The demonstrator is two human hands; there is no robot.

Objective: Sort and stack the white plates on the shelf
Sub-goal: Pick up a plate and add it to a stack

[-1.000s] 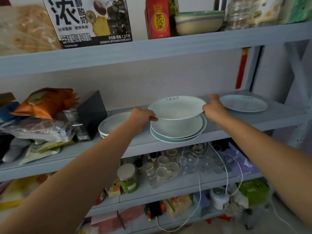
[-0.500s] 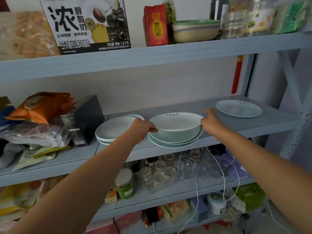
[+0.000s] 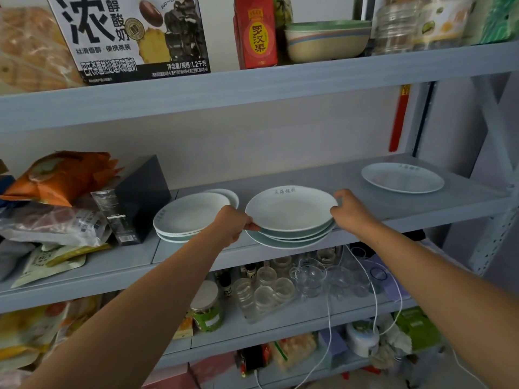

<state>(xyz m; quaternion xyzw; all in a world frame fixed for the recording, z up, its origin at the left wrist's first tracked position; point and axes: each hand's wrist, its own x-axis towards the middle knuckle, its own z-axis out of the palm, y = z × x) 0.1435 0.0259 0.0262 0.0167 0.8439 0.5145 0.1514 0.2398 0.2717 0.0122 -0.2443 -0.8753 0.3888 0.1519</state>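
Note:
A white plate (image 3: 290,209) lies on top of a stack of plates (image 3: 292,240) at the middle of the grey shelf (image 3: 323,175). My left hand (image 3: 231,224) grips its left rim and my right hand (image 3: 351,210) its right rim. To the left, behind my left wrist, sits a second stack of white plates (image 3: 186,216). A single white plate (image 3: 403,178) lies alone at the right end of the shelf.
A black box (image 3: 134,199) and snack bags (image 3: 56,178) crowd the shelf's left end. The shelf above (image 3: 252,88) holds a carton, a red pack and bowls (image 3: 327,39). Glass jars (image 3: 269,287) and white cables fill the shelf below. A metal upright (image 3: 502,169) stands at the right.
Both hands have lowered the top plate from above the middle stack down onto it. The view has tilted up slightly.

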